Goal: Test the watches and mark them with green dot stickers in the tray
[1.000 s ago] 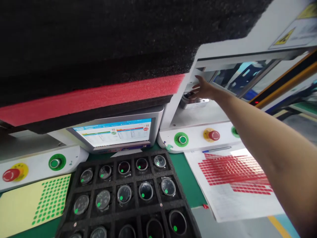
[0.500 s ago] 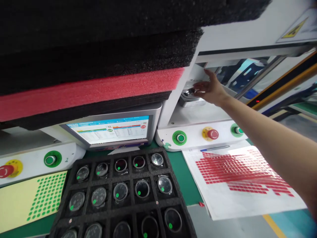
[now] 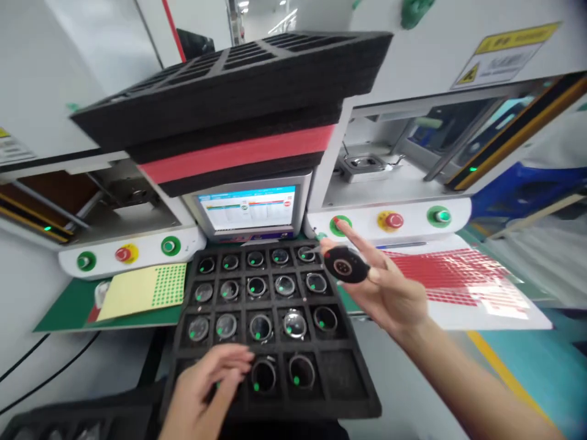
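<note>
Round black part pinched in my right hand, above the tray's far right corner.

My right hand [image 3: 389, 293] holds the round black part [image 3: 346, 267] between thumb and fingertips, other fingers splayed, over the foam tray [image 3: 362, 391] beside the red sticker sheet [image 3: 458, 275]. My left hand [image 3: 206, 385] lies loosely curled, holding nothing, on the tray's near edge by a filled cell. The grip looks light: I judge a slip could drop the part onto the seated pieces, or my left hand could nudge one loose.

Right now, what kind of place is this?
Likely a factory test station: white machines with green and red push buttons, a results monitor, and a black foam tray of round watch-like parts.
</note>
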